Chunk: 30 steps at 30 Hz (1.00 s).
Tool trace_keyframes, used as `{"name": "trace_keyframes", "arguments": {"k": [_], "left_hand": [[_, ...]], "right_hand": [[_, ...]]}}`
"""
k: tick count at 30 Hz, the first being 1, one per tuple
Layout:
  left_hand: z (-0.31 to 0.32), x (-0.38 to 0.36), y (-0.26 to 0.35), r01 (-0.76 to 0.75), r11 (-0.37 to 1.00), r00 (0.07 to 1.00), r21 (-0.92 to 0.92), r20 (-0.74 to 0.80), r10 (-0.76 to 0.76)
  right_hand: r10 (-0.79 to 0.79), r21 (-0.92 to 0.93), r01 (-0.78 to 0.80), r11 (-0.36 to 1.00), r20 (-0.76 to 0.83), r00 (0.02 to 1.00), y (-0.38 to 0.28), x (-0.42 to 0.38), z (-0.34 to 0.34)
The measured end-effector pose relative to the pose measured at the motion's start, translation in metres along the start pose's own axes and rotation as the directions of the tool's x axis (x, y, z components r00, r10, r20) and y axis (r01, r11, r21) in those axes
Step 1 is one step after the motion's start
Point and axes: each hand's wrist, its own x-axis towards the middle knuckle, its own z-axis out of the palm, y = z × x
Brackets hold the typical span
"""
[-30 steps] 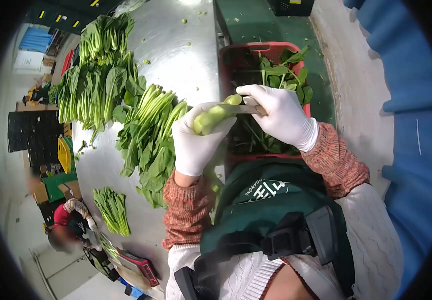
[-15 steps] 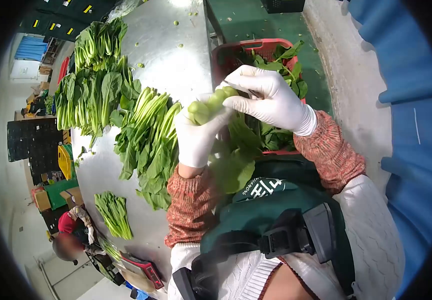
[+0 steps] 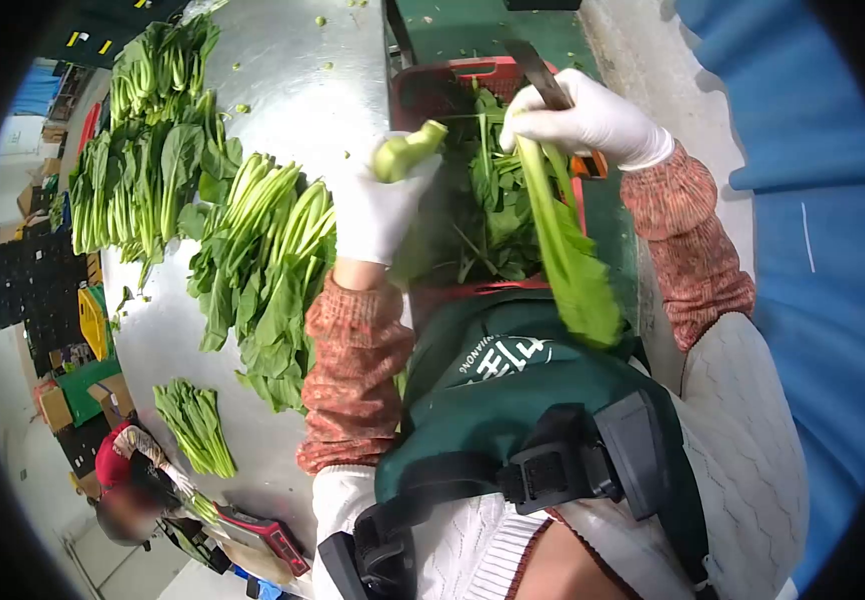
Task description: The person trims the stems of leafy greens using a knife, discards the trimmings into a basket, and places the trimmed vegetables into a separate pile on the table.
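Observation:
In the head view, my gloved left hand [image 3: 385,205] is closed around leafy greens, their pale cut stem ends [image 3: 408,150] poking out at the top. My gloved right hand [image 3: 593,122] grips a knife [image 3: 539,74], its dark blade pointing up and away and an orange part showing below the palm. Pinched in that same hand, a single leaf stalk [image 3: 558,230] hangs down towards my apron. Below and between both hands stands a red basket [image 3: 423,90] with loose green leaves [image 3: 503,210] inside.
A metal table [image 3: 283,110] runs along my left. Piles of leafy greens [image 3: 263,260] lie on it, with a smaller bunch [image 3: 196,428] nearer and a red-edged scale [image 3: 268,535]. A co-worker [image 3: 133,480] is at the lower left. A blue curtain [image 3: 803,220] hangs on the right.
My hands have moved apart. My right hand has drawn a leaf stalk away from the greens in my left hand, to the right, and the knife blade now shows clearly.

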Motion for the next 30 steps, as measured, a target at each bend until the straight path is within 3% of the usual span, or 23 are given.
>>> {"name": "trace_keyframes", "arguments": {"k": [3,4,6,7,9,12,13,14,15,16,17,19,20,21,22,23,25,27,29,30], "left_hand": [[0.001,0.009,-0.019,-0.096,0.992,0.995,-0.084,0.031,0.098],[0.002,0.009,-0.018,-0.043,0.986,0.998,-0.162,0.036,0.049],[0.004,0.007,0.000,0.060,0.948,0.998,-0.312,0.043,-0.049],[0.003,0.011,-0.008,-0.002,0.946,0.999,-0.323,0.034,0.013],[0.008,0.006,-0.001,0.070,0.770,0.994,-0.634,0.113,0.003],[-0.007,-0.001,-0.006,0.122,0.741,0.988,-0.661,0.155,-0.023],[-0.014,-0.004,-0.006,0.129,0.721,0.988,-0.680,0.148,-0.037],[-0.019,-0.006,-0.008,0.057,0.770,0.997,-0.635,0.070,-0.017],[-0.033,-0.015,-0.009,0.182,0.829,0.983,-0.528,0.093,-0.156],[-0.044,-0.025,-0.006,0.181,0.804,0.982,-0.566,0.065,-0.176],[-0.054,-0.038,-0.001,0.180,0.778,0.980,-0.602,0.040,-0.195],[-0.092,-0.069,0.001,0.089,0.801,0.977,-0.592,-0.104,-0.186],[-0.099,-0.087,0.014,0.034,0.841,0.903,-0.540,-0.344,-0.258],[-0.119,-0.107,0.005,-0.049,0.810,0.883,-0.585,-0.404,-0.238],[-0.140,-0.124,-0.003,-0.244,0.761,0.882,-0.601,-0.463,-0.083],[-0.159,-0.144,-0.011,-0.266,0.810,0.816,-0.523,-0.570,-0.100],[-0.191,-0.178,-0.018,-0.320,0.837,0.802,-0.445,-0.597,-0.011],[-0.208,-0.207,-0.026,-0.303,0.865,0.764,-0.400,-0.644,-0.031],[-0.208,-0.219,-0.029,-0.239,0.910,0.702,-0.339,-0.708,-0.079],[-0.206,-0.223,-0.029,-0.203,0.928,0.667,-0.311,-0.738,-0.102]], "right_hand": [[-0.032,-0.073,0.025,0.997,-0.098,0.995,0.001,0.013,0.001],[-0.141,-0.066,0.132,0.989,-0.141,0.980,0.009,0.022,0.009],[-0.072,-0.047,0.068,0.997,-0.085,0.994,-0.010,0.031,0.017],[-0.062,-0.039,0.059,0.997,-0.078,0.995,-0.019,0.037,0.028],[-0.321,-0.009,0.321,0.947,-0.083,0.944,-0.020,0.063,0.053],[-0.083,-0.039,0.081,0.996,-0.044,0.996,-0.042,0.072,0.073],[-0.247,-0.092,0.238,0.967,-0.101,0.964,-0.039,0.078,0.078],[-0.405,-0.149,0.385,0.911,-0.148,0.902,-0.034,0.085,0.083],[-0.555,-0.210,0.520,0.828,-0.180,0.812,-0.033,0.092,0.088],[-0.481,-0.096,0.471,0.877,-0.194,0.855,-0.034,0.093,0.088],[-0.546,-0.229,0.499,0.836,-0.263,0.795,-0.023,0.105,0.085],[-0.437,-0.110,0.423,0.899,-0.260,0.861,-0.009,0.117,0.084],[-0.412,-0.163,0.383,0.909,-0.212,0.886,0.008,0.128,0.083],[-0.406,-0.364,0.334,0.870,-0.142,0.903,0.013,0.131,0.088],[-0.369,-0.388,0.310,0.868,-0.084,0.926,0.019,0.134,0.098],[-0.328,-0.414,0.290,0.863,-0.024,0.944,0.026,0.137,0.111],[-0.185,-0.485,0.187,0.854,0.053,0.981,0.044,0.148,0.137],[-0.266,-0.571,0.240,0.785,0.040,0.963,0.067,0.154,0.165],[-0.529,-0.641,0.421,0.642,0.028,0.848,0.087,0.164,0.192],[-0.477,-0.628,0.398,0.669,0.048,0.878,0.090,0.170,0.195]]}}
